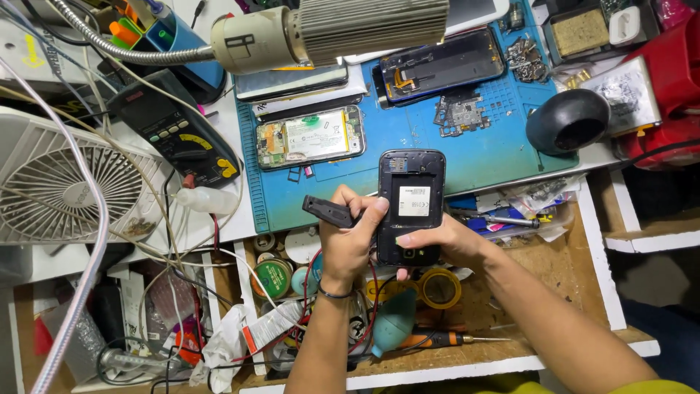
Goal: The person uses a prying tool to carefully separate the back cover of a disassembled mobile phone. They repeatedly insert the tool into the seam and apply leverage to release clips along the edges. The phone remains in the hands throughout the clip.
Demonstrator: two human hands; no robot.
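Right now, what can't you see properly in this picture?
Head view:
- Front of the black back-open phone: faces away from the camera.
- Left hand: its palm hides part of the small black cover piece.
- Right hand: fingers under the phone are hidden.
- Teal rubber blower: partly behind the left arm.

A single head-worn camera looked steeply down from above the person's chest, facing forward across the counter (219,226). It sat close, with the blue mat (481,146) just beyond frame centre, the open drawer (583,241) nearer, and forearms entering from below.
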